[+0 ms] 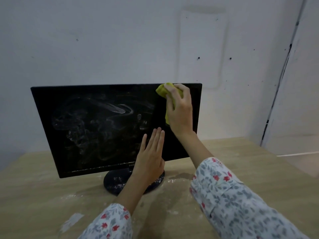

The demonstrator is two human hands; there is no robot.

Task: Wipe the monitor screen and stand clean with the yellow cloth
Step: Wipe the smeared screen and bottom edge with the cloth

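A black monitor (96,128) stands on a round black stand (117,183) on a wooden table. White smears cover the left and middle of the screen, and the strip at the right looks dark and clean. White residue speckles the stand. My right hand (180,111) grips a bunched yellow cloth (163,91) and presses it against the screen's upper right corner. My left hand (151,156) lies flat with straight fingers against the lower right part of the screen, just above the stand.
The wooden table (259,169) carries white powdery streaks around the stand and near its front left. A white wall rises close behind the monitor. A pale panel or door stands at the right.
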